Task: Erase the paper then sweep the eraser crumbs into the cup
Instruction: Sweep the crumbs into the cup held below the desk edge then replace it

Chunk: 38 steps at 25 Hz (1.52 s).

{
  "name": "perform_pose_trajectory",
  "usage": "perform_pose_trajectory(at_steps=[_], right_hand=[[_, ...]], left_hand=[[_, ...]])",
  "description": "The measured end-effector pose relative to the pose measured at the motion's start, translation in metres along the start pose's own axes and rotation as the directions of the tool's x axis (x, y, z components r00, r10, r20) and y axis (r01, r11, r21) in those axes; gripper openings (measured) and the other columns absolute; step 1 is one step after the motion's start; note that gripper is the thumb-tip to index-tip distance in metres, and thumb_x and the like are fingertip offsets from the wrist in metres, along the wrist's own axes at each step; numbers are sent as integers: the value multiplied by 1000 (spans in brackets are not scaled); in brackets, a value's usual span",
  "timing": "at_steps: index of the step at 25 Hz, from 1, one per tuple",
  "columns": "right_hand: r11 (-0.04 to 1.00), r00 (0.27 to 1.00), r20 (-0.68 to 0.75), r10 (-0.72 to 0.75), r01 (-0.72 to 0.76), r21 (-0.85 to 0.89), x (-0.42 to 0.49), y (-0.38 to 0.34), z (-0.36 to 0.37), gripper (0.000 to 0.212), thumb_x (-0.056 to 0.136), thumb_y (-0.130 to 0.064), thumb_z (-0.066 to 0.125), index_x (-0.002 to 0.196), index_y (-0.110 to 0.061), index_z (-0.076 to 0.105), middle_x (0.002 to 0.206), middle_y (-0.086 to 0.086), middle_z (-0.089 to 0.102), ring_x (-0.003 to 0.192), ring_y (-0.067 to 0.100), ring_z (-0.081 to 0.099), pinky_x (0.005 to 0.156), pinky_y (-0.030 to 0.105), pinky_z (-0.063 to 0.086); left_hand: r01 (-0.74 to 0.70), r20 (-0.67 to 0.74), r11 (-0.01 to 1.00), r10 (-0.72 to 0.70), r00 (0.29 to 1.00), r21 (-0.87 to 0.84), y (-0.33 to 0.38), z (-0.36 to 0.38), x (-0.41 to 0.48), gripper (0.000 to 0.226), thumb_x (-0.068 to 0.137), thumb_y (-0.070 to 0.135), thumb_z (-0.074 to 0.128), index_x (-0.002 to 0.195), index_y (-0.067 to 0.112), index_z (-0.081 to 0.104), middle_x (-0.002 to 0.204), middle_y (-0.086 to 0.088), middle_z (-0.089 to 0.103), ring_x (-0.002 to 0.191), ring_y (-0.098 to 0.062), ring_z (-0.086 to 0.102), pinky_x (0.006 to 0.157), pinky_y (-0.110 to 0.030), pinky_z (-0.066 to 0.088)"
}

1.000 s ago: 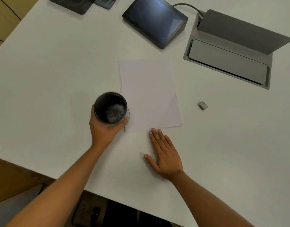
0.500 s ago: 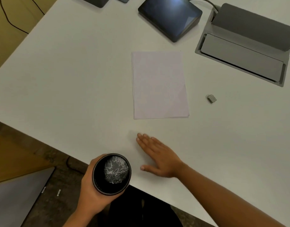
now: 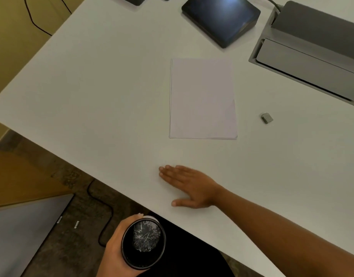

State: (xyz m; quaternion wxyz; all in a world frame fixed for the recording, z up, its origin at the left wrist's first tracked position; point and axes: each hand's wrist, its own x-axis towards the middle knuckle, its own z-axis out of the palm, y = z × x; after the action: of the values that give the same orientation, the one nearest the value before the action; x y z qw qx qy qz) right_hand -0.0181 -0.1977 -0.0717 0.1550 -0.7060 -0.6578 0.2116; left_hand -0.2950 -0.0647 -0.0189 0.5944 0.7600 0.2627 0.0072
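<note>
Left hand (image 3: 114,250), gripping the cup (image 3: 143,243), has dropped below the surface (image 3: 112,96) edge, lower frame. Right hand (image 3: 189,185), flat with fingers together, likely sweeps toward it.

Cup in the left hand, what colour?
Black round cup with pale crumbs inside; head view.

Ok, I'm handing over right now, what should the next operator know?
Left hand grips the black cup below the near table edge, eraser crumbs inside it.
Right hand lies flat on the table near that edge, fingers straight, holding nothing.
Paper lies flat mid-table, no marks visible; grey eraser sits to its right, untouched.
Done: erasing, apparently; some crumbs collected.
To do: sweep any remaining crumbs over the edge into the cup; none visible on the table.
</note>
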Motion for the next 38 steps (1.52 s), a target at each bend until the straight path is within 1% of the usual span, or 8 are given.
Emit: perform_pose_trajectory(at_steps=[4,9,12,17,22,25,31,38], right_hand=[[915,895,-189,404,-391,105,-7,30,-15,74,101,-54,31,157,-12,8,164,3,2,151,12,-2,123,34,9],[976,978,15,207,-206,-65,3,-16,13,84,98,-62,33,157,-11,1,164,7,-5,151,18,-9,122,38,6],[968,964,-96,249,-246,44,-9,-46,27,73,101,-52,33,157,-11,8,165,3,0,151,17,-3,122,38,9],[595,558,-213,802,-780,196,-42,-55,36,74,101,-55,19,156,-12,-4,164,2,-9,151,17,-9,122,38,4],[785,779,-106,618,-618,44,0,-87,50,80,100,-60,24,156,-9,-1,164,7,-6,151,18,-8,122,34,-2],[900,903,-40,427,-421,114,6,-105,56,76,102,-55,33,156,-10,5,164,4,-3,151,15,-4,122,34,3],[840,820,-203,536,-494,223,28,-33,7,68,102,-48,34,157,-15,12,165,-1,6,151,12,0,123,32,4],[981,978,78,193,-189,-49,29,-65,30,93,94,-63,43,156,-7,5,164,9,-3,151,19,-8,123,37,4]], left_hand=[[65,-4,998,-65,998,24,-5,1,-15,96,53,34,103,137,32,56,140,2,60,132,-15,56,110,-36,44],[114,47,993,-113,992,-9,-20,18,-15,81,66,28,97,132,49,56,142,15,56,141,-7,45,114,-20,35],[151,103,989,-150,983,3,-37,27,-15,71,80,20,88,134,51,55,146,18,53,145,-7,39,123,-33,28],[239,116,971,-238,964,10,-70,27,-6,88,61,26,99,138,26,55,139,21,56,136,-2,48,110,-14,36],[340,45,940,-339,940,-19,-70,42,20,76,53,42,98,117,33,57,118,28,64,113,5,60,90,-9,47],[360,-31,925,-366,930,-124,-69,54,37,81,61,11,97,125,35,53,119,34,64,115,11,59,89,-6,46],[395,-85,911,-406,910,-119,-86,56,57,107,53,18,101,142,34,44,136,20,56,132,1,48,108,-18,39],[417,-88,895,-434,897,-159,-87,57,56,92,58,12,98,131,37,48,124,22,63,122,10,54,94,-4,43]])
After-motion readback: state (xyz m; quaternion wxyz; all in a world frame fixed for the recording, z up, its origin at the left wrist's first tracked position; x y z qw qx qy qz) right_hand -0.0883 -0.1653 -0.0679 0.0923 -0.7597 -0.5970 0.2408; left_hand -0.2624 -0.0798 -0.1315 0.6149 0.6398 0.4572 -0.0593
